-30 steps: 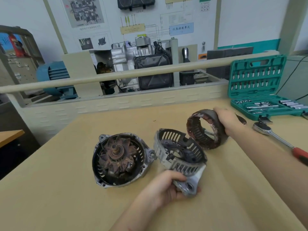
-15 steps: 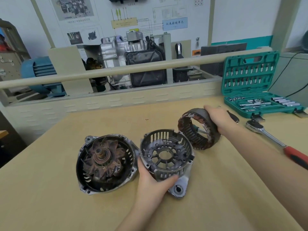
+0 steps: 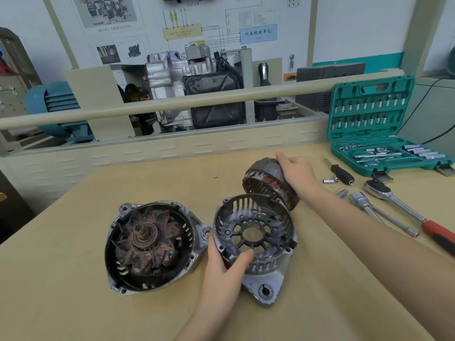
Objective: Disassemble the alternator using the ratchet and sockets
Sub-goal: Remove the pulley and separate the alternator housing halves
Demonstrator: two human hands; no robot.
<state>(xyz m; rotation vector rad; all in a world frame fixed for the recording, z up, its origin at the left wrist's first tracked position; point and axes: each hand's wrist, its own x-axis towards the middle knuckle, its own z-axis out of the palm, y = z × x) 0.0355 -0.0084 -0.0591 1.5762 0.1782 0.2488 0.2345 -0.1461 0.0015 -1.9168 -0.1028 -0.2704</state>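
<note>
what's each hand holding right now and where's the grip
Left hand grips the empty end housing by its near rim, thumb inside. Right hand holds the stator over its outer band, tilted on the table.

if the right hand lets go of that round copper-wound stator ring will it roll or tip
Probably. The dark round stator ring with copper windings stands tilted on its edge, steadied by the right hand, so it would likely tip flat or roll. Its metal core suggests it is stiff and heavy for its size. The exposed windings look scratch-prone.
</note>
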